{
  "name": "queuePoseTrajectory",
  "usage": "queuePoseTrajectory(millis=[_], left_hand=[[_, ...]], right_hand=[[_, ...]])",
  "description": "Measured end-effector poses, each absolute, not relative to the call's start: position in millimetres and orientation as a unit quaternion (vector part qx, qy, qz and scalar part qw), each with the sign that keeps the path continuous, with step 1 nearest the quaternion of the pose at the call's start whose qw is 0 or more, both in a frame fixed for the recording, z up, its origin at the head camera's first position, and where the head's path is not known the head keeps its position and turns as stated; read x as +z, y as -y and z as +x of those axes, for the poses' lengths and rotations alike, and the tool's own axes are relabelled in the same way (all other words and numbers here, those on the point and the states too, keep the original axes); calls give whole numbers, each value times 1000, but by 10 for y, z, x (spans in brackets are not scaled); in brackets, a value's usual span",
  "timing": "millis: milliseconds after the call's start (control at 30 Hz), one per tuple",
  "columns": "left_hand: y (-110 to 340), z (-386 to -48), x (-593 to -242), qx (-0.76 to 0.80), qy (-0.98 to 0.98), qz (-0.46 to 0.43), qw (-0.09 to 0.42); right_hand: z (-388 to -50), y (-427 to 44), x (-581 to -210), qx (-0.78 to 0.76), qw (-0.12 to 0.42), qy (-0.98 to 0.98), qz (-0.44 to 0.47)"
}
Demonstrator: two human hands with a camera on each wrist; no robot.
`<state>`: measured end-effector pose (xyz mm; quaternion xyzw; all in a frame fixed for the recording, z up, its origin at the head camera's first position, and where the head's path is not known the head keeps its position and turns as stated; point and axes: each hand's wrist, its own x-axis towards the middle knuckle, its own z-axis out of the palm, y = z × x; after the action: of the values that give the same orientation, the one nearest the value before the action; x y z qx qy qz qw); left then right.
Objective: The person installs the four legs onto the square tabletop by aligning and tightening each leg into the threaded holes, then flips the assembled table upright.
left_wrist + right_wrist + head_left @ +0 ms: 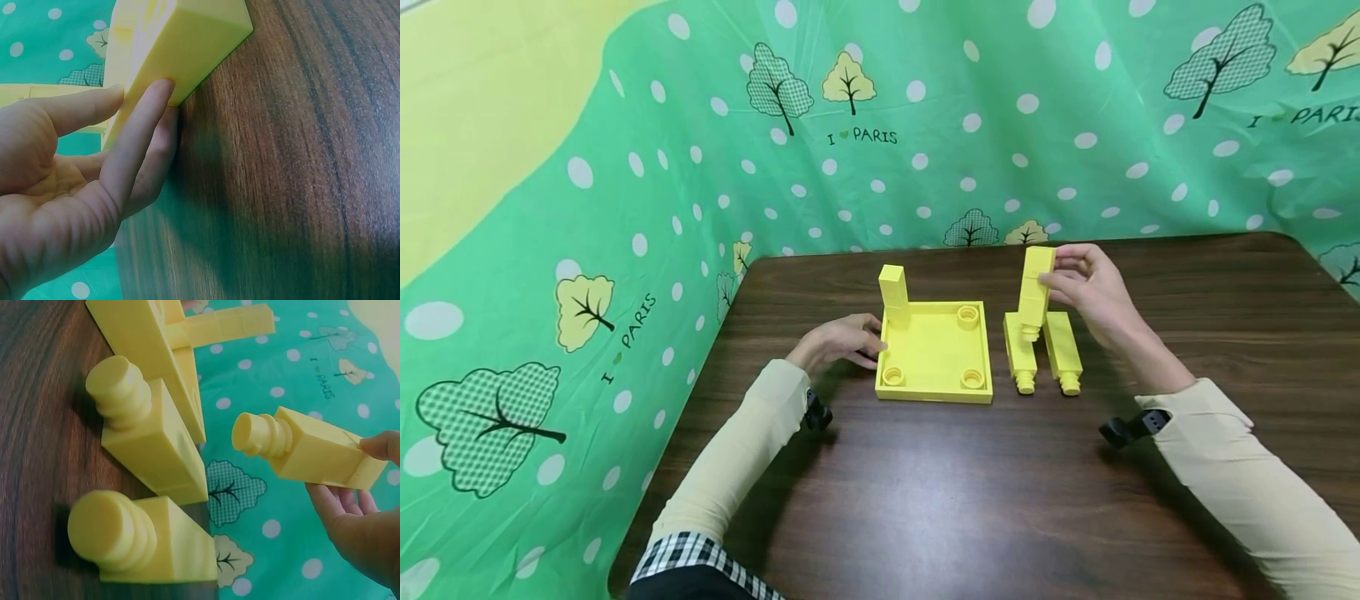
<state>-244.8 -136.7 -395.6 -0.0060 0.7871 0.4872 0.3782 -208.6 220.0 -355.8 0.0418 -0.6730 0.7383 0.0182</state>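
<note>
Surface (925, 483): far edge 12 o'clock of tray (932, 350); broad room at 6. Left hand (842, 340), fingers extended, touches tray; right hand (1093, 292) pinches block (1036, 283).

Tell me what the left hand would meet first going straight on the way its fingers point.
The square yellow tray: the left hand points at its side wall, and the fingertips appear to touch it.

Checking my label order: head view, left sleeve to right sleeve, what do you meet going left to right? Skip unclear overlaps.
Left sleeve → left hand → square yellow tray → left lying yellow post → right lying yellow post → right sleeve
</note>
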Motion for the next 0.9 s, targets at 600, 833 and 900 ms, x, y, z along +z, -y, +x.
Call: queuePoseTrajectory(millis=[600, 833, 900], left_hand=[[1363, -2439, -3957, 485, -789, -9, 377], [1367, -2445, -3970, 487, -789, -7, 375], [1369, -2445, -3971, 488, -789, -6, 374]], right_hand=[[-2166, -1931, -3571, 732, 42, 677, 61], [-2191, -1866, -3603, 723, 54, 685, 68], [-2198, -1848, -3617, 723, 57, 684, 70]])
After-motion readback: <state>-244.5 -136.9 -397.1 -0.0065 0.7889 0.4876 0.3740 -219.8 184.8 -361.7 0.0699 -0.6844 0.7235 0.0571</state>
